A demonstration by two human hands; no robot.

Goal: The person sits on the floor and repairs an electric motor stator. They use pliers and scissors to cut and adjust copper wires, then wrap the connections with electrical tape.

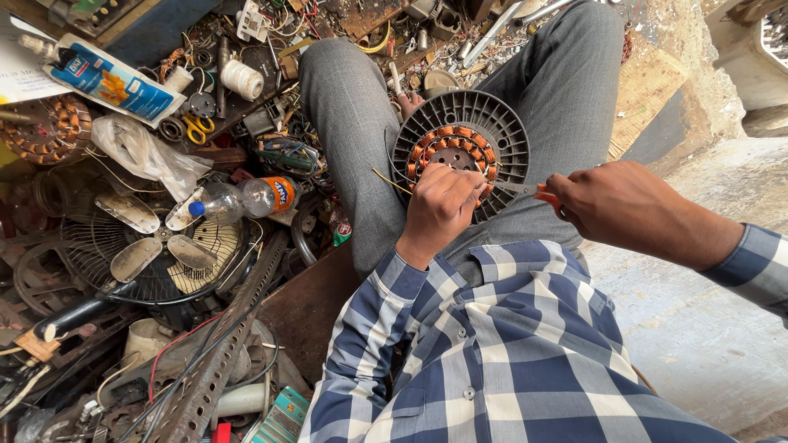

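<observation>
A round grey fan motor housing (499, 130) with a ring of copper windings (443, 135) rests on my lap between my grey trouser legs. My left hand (439, 205) is closed on the near edge of the windings, with a thin yellow wire (387, 180) sticking out beside it. My right hand (611, 205) grips an orange-handled tool (543, 194) whose metal tip (513, 188) points at the housing's right side, close to my left hand.
A dusty table fan with grille (156, 254), a clear plastic bottle (238, 199), a plastic bag (144, 152), a copper-wound stator (49, 127), a perforated metal bar (222, 353), a thread spool (243, 79) and scattered parts lie at left. Concrete floor (714, 328) lies at right.
</observation>
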